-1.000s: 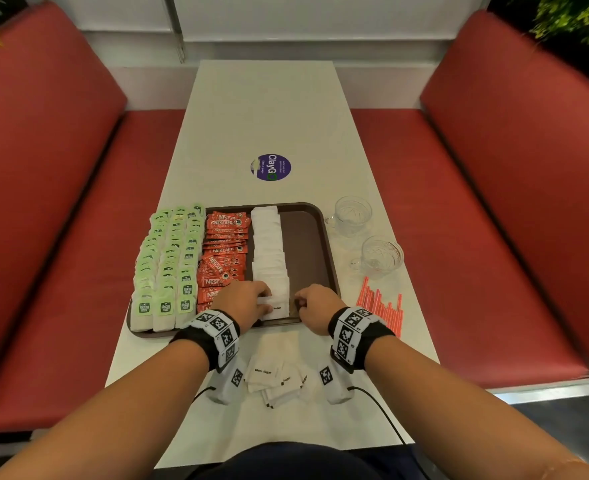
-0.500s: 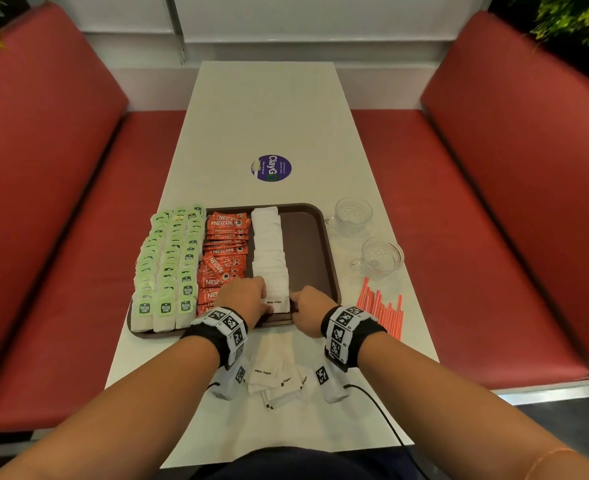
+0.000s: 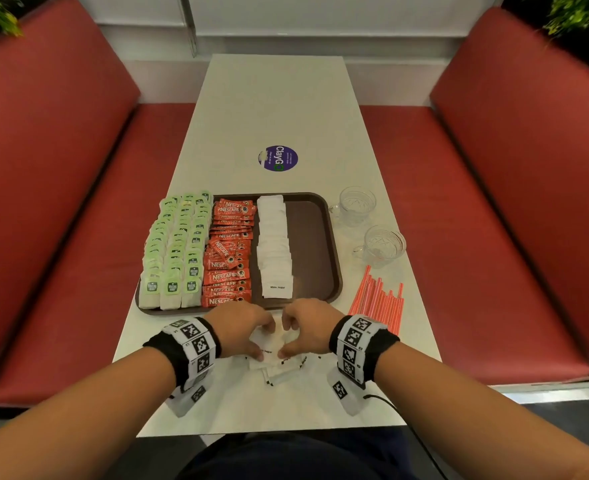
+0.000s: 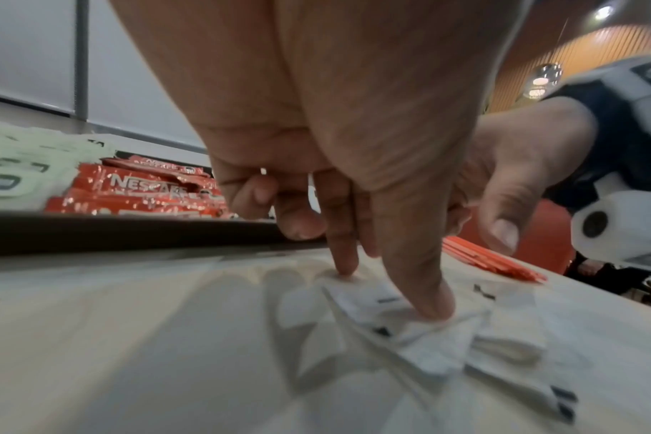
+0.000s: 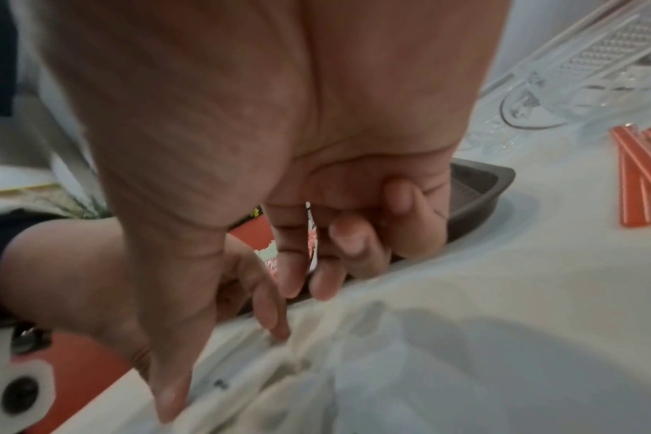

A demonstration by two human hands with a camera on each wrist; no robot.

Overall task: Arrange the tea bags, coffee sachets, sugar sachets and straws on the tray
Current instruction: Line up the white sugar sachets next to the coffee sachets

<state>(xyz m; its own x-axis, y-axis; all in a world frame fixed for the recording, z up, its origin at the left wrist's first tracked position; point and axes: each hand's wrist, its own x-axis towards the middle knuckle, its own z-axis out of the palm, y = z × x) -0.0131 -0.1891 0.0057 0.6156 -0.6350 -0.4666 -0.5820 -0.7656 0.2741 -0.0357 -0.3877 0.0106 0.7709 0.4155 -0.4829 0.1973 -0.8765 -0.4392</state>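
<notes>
A brown tray (image 3: pixel 321 237) holds green tea bags (image 3: pixel 175 244) on its left, red coffee sachets (image 3: pixel 230 258) beside them, then a row of white sugar sachets (image 3: pixel 274 244). Orange straws (image 3: pixel 378 299) lie on the table right of the tray. A loose pile of sugar sachets (image 3: pixel 279 370) sits near the table's front edge. My left hand (image 3: pixel 244 332) pinches a sachet (image 4: pixel 376 296) from that pile between thumb and index finger. My right hand (image 3: pixel 308 332) faces it, thumb down on the pile (image 5: pixel 316 396), fingers curled over its far side.
Two glass cups (image 3: pixel 357 204) (image 3: pixel 383 245) stand right of the tray, behind the straws. A round purple sticker (image 3: pixel 278 158) marks the table beyond the tray. The tray's right strip is bare. Red bench seats flank the table.
Both hands have drawn back from the near end of the sugar row on the tray to the loose pile in front of it. They now close on sachets there.
</notes>
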